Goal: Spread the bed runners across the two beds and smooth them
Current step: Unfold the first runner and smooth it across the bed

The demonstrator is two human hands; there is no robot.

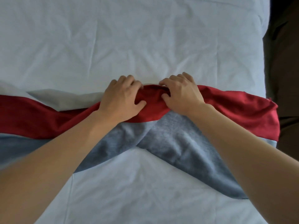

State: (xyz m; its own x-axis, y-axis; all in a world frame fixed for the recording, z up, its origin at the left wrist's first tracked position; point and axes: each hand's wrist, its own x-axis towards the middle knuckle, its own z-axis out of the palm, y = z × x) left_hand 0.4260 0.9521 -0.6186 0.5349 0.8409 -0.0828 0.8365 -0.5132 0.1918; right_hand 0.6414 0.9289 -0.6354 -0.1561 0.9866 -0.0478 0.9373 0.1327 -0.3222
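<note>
A red bed runner [234,107] lies crosswise on the white bed [129,38], bunched and twisted at the middle. My left hand [120,98] and my right hand [182,94] sit side by side on that bunched middle, fingers curled into the red cloth. Under it lies a grey-blue runner [171,143], folded into an inverted V toward me. A pale grey-white cloth [64,98] shows at the left, just beyond the red runner. The red runner's right end hangs at the bed's right edge.
The bed's right edge [263,62] borders a dark brown floor or furniture strip [283,70]. The wrinkled white sheet stretches beyond the runners and also toward me below the grey-blue one.
</note>
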